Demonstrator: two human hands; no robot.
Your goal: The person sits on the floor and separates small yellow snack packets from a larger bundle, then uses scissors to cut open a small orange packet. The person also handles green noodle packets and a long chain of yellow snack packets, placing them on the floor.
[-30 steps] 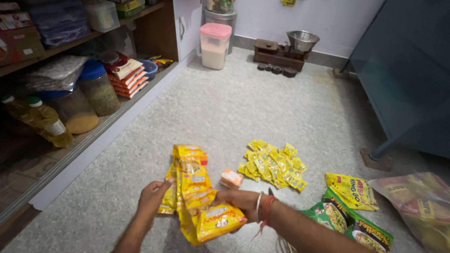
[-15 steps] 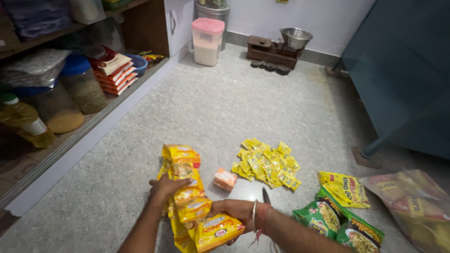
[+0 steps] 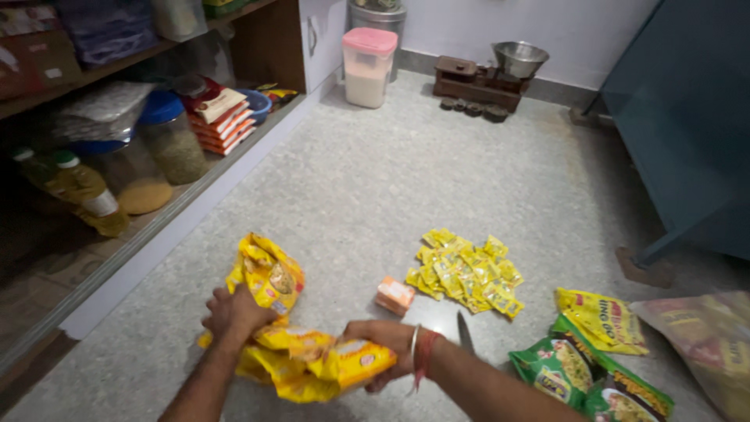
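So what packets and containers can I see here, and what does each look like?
Yellow packets: string of pouches, held in both hands.
Small sachets: yellow heap on the floor, centre.
Orange box: small, beside the heap.
Green packets: floor, lower right.
Pink-lidded tub: translucent, by the far wall.
Oil bottle: yellow, left shelf.

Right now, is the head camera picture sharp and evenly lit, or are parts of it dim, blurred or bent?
In the head view, the floor is softly and evenly lit, the shelf at left sits in shadow, the yellow packets under the left hand and right hand look slightly blurred, and straight edges bow near the frame's corners.
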